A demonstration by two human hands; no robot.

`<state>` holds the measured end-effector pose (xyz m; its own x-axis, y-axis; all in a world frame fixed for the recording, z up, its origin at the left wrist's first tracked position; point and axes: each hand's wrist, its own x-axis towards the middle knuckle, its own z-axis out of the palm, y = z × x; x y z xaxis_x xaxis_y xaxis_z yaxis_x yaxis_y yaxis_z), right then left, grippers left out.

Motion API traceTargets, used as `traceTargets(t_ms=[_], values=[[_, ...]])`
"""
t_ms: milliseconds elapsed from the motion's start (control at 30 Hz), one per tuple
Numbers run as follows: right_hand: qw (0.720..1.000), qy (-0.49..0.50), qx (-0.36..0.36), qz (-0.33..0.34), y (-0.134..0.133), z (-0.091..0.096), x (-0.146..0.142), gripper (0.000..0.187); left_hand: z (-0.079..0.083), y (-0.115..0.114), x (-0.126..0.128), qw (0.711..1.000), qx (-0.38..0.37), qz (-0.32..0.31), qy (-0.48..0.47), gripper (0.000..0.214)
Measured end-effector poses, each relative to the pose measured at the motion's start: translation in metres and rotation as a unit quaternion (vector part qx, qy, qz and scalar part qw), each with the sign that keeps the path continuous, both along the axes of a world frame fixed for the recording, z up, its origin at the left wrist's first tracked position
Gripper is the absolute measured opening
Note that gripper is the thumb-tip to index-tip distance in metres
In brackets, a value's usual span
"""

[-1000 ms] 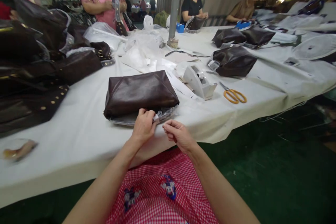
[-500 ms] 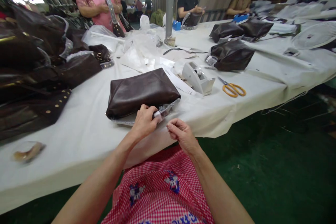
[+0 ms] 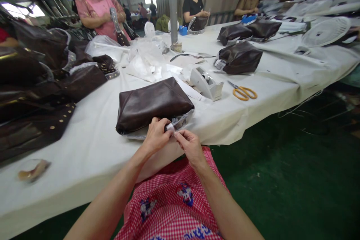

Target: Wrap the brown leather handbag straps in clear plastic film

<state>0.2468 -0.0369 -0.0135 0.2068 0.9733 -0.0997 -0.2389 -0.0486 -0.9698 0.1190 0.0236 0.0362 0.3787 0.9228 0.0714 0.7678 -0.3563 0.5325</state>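
A dark brown leather handbag (image 3: 154, 101) lies on its side at the table's near edge. Clear plastic wrap (image 3: 182, 118) shows along its near side. My left hand (image 3: 157, 133) is closed at that side, its fingers around a part of the bag with a whitish wrapping (image 3: 170, 127), perhaps a strap. Close beside it, my right hand (image 3: 192, 146) is pinched, thumb against forefinger, its tips touching the end of the whitish wrapping. What lies between those fingertips is too small to make out.
Right of the bag stand a grey tape dispenser (image 3: 206, 84) and orange-handled scissors (image 3: 244, 93). Brown bags (image 3: 36, 93) are heaped at left, with another bag (image 3: 239, 58) farther right. A metal post (image 3: 173, 11) rises behind. Several people work across the table.
My right hand has moved left and met the whitish wrapping beside my left hand. The left hand keeps its hold. The camera view has shifted slightly.
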Motion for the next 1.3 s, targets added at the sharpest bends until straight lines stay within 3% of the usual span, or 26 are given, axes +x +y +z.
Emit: traceTargets(t_ms=[600,767,1033,1300], values=[[0.996,-0.075,-0.001,-0.051,0.013,-0.017,-0.009,0.038,0.001,0.007,-0.007,0.997,-0.016,-0.067,0.025,0.026],[0.996,-0.073,0.006,-0.047,0.013,-0.022,-0.01,0.03,0.007,0.005,-0.002,0.998,-0.025,-0.039,0.039,0.025],[0.997,0.025,-0.059,0.035,0.001,-0.005,0.013,0.029,-0.001,0.017,-0.005,0.995,-0.08,-0.032,-0.046,0.025],[0.998,-0.018,-0.062,-0.015,0.015,-0.031,0.008,0.023,-0.002,0.017,-0.003,0.985,-0.138,-0.026,-0.105,0.022]])
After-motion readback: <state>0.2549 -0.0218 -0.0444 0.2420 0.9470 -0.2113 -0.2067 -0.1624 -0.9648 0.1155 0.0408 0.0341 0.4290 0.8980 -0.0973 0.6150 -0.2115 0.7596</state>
